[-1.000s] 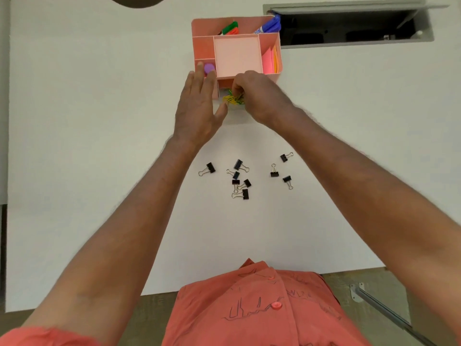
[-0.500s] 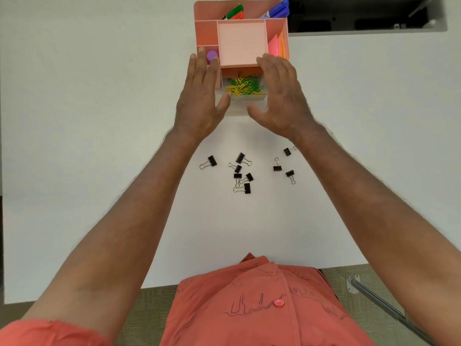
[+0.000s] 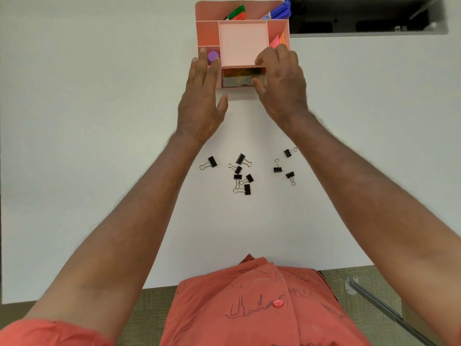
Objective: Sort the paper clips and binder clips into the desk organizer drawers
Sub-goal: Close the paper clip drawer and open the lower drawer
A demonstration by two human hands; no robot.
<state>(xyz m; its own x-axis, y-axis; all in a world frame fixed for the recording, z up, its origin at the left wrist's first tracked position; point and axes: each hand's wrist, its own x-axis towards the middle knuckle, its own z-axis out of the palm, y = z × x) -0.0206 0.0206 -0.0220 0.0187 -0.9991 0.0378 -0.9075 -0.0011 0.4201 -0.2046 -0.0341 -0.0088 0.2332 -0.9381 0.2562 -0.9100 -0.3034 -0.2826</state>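
The pink desk organizer (image 3: 243,41) stands at the far middle of the white table. Its clear-fronted drawer (image 3: 237,81) is almost fully pushed in, and yellow and green paper clips (image 3: 240,72) show dimly inside. My left hand (image 3: 199,101) lies flat against the organizer's left front, fingers spread. My right hand (image 3: 282,88) has its thumb on the drawer's right front corner and its fingers curled over the organizer's top rim. Several black binder clips (image 3: 243,174) lie loose on the table between my forearms.
The organizer's top holds green and blue markers (image 3: 235,13), a purple cap (image 3: 213,56) and pink sticky notes (image 3: 275,41). A dark cable opening (image 3: 361,18) is set in the table at the far right. A metal bar (image 3: 374,303) sits beyond the near table edge.
My right hand let go of the paper clips into the drawer, then moved onto the drawer front. The drawer slid from pulled out to nearly closed. My left hand stayed at the organizer.
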